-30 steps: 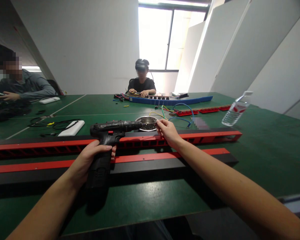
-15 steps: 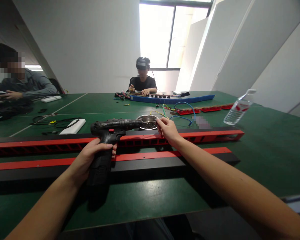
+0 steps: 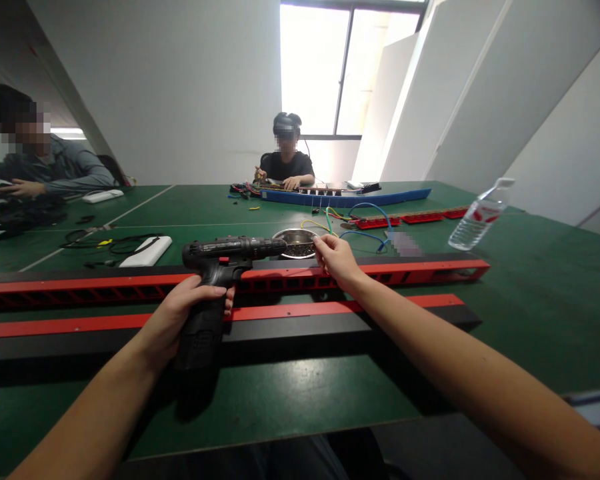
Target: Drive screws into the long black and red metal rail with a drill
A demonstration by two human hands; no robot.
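My left hand is wrapped round the grip of a black cordless drill, whose chuck points to the right. A thin bit sticks out of the chuck. At the tip of that bit, my right hand is closed in a pinch; whatever lies between the fingertips is too small to make out. Just behind the bit stands a metal bowl with small dark pieces in it. Below both hands lie two long red and black bars, a farther one with openings along its side and a nearer one.
A tilted clear bottle is at the right. White boxes and black cables lie left. Coloured wires, red strips and a blue bar lie farther back. Two people sit at the green table, one across, one left.
My hands and the drill have hardly moved. The hand of the person across the table has shifted slightly to the left and up.
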